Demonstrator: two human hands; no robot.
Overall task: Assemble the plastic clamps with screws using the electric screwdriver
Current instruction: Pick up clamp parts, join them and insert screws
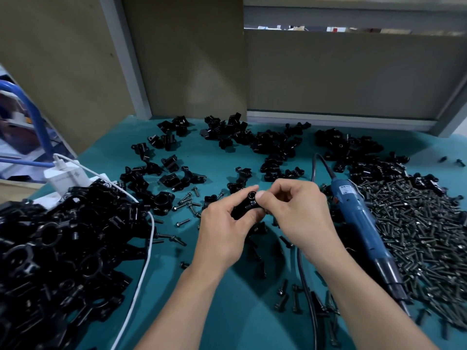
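My left hand (225,231) grips a black plastic clamp (249,203) above the middle of the teal table (227,319). My right hand (298,210) meets it from the right, thumb and fingers pinching at the clamp's top; a screw there is too hidden to make out. The blue electric screwdriver (364,226) lies on the table just right of my right hand, tip toward me, held by neither hand. A broad heap of black screws (424,236) spreads to its right.
A big pile of black clamps (63,248) fills the left side, crossed by a white cable (144,274) from a white charger (65,176). Loose clamp halves (265,145) lie scattered at the back. Stray screws (187,203) dot the middle. Board panels (341,72) wall the back.
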